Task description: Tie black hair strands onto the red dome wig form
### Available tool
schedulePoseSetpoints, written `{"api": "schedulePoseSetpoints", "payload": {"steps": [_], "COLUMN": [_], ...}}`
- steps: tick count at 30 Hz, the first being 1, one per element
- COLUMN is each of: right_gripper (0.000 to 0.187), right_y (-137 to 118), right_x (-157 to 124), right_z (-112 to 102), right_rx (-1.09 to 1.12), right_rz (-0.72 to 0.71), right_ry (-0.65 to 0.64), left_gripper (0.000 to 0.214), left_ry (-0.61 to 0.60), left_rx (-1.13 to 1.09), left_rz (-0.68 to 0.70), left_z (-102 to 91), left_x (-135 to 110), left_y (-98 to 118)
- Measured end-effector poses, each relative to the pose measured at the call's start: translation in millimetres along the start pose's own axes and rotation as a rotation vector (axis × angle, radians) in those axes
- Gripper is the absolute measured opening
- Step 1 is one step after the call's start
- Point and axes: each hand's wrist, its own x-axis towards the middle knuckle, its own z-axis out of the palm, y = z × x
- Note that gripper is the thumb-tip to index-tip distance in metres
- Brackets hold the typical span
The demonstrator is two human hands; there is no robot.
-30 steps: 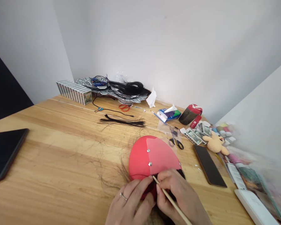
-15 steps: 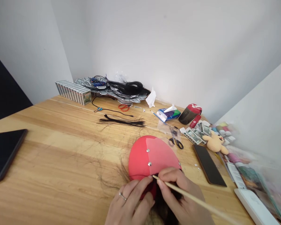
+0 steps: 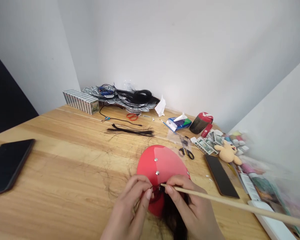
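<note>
A red dome-shaped form (image 3: 162,163) with small metal pins stands on the wooden table (image 3: 65,166) at the bottom centre. Dark hair (image 3: 172,216) lies over its near side. My left hand (image 3: 130,210) rests on the near left of the dome, fingers curled, fingertips pinching at the hair. My right hand (image 3: 190,206) is closed on a long thin wooden stick (image 3: 230,204). The stick's tip touches the dome between my two hands, and its shaft runs off to the lower right.
A dark phone (image 3: 7,165) lies at the left edge, another phone (image 3: 221,176) right of the dome. Black scissors (image 3: 186,152), a loose hair bundle (image 3: 130,131), red scissors (image 3: 132,116), a tissue pack (image 3: 178,122), a plush toy (image 3: 227,152) and card boxes (image 3: 81,101) lie behind.
The stick has swung from pointing toward me to lying nearly flat, out to the right. My left fingers have curled in and shifted up onto the dome.
</note>
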Motion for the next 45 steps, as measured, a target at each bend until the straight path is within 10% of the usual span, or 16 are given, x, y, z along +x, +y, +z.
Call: {"api": "schedulePoseSetpoints", "payload": {"steps": [6,15,45], "right_gripper": [0.013,0.02,0.028], "right_y": [0,1,-1], "right_x": [2,3,6], "right_z": [0,1,4], "right_rx": [0.068,0.068,0.131], "right_rz": [0.013,0.031,0.126], "right_ry": [0.039,0.05,0.128], "left_gripper": [0.029,0.029,0.024], "left_ry": [-0.218,-0.23,-0.223], "left_rx": [-0.106,0.016,0.629], "left_rz": [-0.295,-0.387,0.068], "left_z": [8.7,9.6,4.4], "left_x": [10,17,12], "left_y": [3,2,7]}}
